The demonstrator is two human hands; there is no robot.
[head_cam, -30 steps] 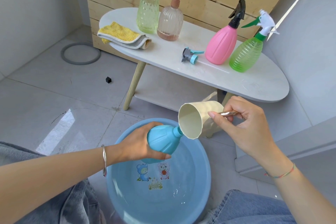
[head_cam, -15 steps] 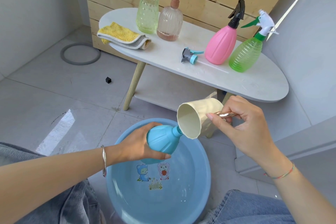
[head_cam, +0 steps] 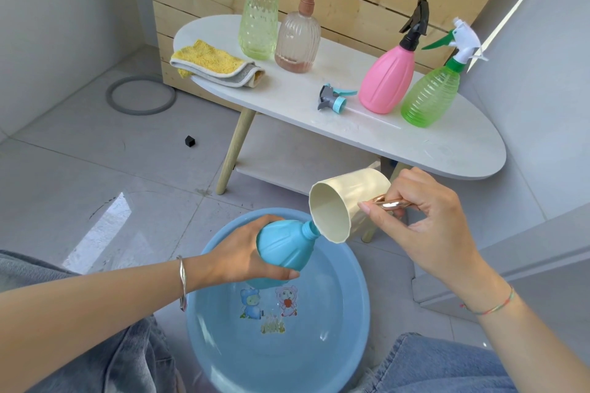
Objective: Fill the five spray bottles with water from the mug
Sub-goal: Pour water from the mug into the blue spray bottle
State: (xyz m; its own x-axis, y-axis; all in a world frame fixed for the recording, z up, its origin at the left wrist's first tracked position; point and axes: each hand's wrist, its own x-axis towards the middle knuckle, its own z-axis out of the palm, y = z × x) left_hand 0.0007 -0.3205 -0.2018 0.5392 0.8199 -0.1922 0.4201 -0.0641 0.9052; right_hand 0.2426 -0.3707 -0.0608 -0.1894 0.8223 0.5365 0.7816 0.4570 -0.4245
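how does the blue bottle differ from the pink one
The blue bottle is tilted in the left hand over the basin; the pink bottle stands upright on the table. The blue bottle's neck is open; the pink bottle wears a black sprayer. Both are opaque and ribbed.

quick count: five spray bottles total. four are on the one bench (head_cam: 415,143): one tall pale green bottle (head_cam: 258,19), one ribbed clear bottle (head_cam: 297,38), one pink bottle (head_cam: 386,80), one bright green bottle (head_cam: 429,96). the fifth is one blue bottle (head_cam: 284,244), off the bench. four spray heads screwed on, one loose spray head (head_cam: 332,100). one mug (head_cam: 330,212), one basin (head_cam: 287,357), one yellow cloth (head_cam: 210,62). floor: one grey ring (head_cam: 110,95), one black cube (head_cam: 190,141). two hands, left hand (head_cam: 242,257) and right hand (head_cam: 427,223). two wristbands: one silver bangle (head_cam: 182,284), one string bracelet (head_cam: 491,306).
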